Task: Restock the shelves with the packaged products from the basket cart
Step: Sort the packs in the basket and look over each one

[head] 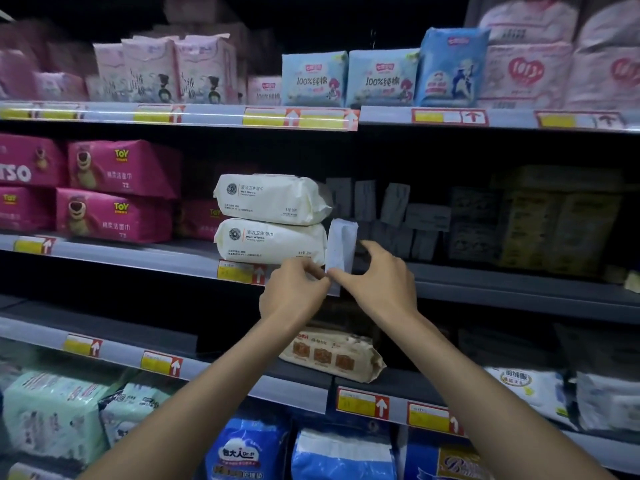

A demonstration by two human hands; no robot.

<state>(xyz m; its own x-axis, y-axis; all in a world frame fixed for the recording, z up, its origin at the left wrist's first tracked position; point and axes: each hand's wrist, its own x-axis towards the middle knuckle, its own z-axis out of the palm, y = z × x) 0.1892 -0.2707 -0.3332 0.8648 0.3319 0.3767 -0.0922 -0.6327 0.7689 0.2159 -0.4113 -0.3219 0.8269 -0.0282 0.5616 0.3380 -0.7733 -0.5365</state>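
Middle shelf (502,284) ahead, two cream wet-wipe packs (270,220) stacked on it. Just right of them stands my slim white packet (342,244), long axis upright, pale and plain, directly above both hands. Left hand (294,292) pinches its bottom edge; right hand (379,284) touches there, grip unclear.

**Head cam: dim, underexposed feed**

I read the frame as dark overall. Light falls from the camera side: left hand (294,294), right hand (379,284), the small white packet (342,242) and the cream wipes packs (270,220) are brightest. Behind the front row it drops near black; the grey packets (393,206) barely resolve. Pink packs (20,67) top left are smeared soft. Shelf rails (207,114) bow and tilt toward the edges, wide-angle distortion.
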